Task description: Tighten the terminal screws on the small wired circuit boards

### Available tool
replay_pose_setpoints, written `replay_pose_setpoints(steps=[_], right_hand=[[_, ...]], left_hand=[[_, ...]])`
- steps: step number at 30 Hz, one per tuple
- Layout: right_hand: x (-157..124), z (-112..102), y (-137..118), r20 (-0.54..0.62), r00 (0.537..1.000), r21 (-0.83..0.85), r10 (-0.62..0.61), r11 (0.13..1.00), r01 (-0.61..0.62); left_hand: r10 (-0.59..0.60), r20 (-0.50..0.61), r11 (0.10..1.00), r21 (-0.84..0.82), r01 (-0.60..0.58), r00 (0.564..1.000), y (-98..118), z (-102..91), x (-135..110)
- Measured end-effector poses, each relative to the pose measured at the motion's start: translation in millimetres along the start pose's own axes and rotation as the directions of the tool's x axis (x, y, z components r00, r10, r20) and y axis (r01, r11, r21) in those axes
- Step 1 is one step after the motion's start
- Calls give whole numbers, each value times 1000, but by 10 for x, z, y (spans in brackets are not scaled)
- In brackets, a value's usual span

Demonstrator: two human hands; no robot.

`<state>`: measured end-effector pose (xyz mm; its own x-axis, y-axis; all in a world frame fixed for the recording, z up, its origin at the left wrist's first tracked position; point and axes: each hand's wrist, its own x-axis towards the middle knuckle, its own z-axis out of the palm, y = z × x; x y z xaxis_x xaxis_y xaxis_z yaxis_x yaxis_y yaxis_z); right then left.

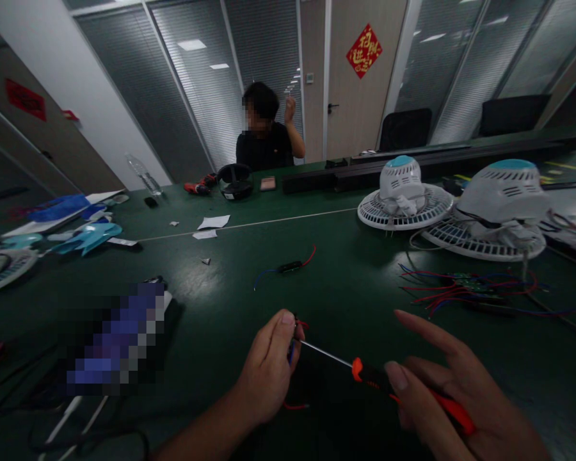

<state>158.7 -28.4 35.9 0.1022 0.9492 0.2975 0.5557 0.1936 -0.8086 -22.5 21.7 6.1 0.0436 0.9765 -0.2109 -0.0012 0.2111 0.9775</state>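
Note:
My left hand (270, 363) pinches a small dark part with red and blue wires (297, 328), mostly hidden by the fingers. In my right hand (454, 390) is a screwdriver (365, 372) with an orange and black handle; its index finger is stretched out. The metal shaft slants left, and its tip meets the small part at my left fingertips. Beyond my hands a small black module (290, 267) with one blue and one red wire lies on the green table (249, 246). A bundle of red and blue wires with green circuit boards (470, 283) lies to the right.
Two white fan housings (403, 192) stand at the back right, before long dark bars (326, 177). A pixelated device (118, 339) is at left. Farther back are a clear bottle (143, 173), a red power drill (200, 185) and a seated person (269, 137).

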Motion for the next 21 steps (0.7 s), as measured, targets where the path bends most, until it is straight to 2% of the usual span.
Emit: replay_pose_setpoints(steps=[11, 17, 21], right_hand=[[8, -22, 45, 8, 999, -23, -39, 999, 39], [8, -17, 41, -55, 998, 7, -23, 1000, 24], [10, -23, 45, -26, 999, -12, -25, 1000, 25]], left_hand=[[-14, 0, 1000, -20, 14, 1000, 7, 7, -7], [-13, 18, 1000, -28, 13, 1000, 14, 3, 1], [3, 18, 1000, -10, -3, 1000, 10, -1, 2]])
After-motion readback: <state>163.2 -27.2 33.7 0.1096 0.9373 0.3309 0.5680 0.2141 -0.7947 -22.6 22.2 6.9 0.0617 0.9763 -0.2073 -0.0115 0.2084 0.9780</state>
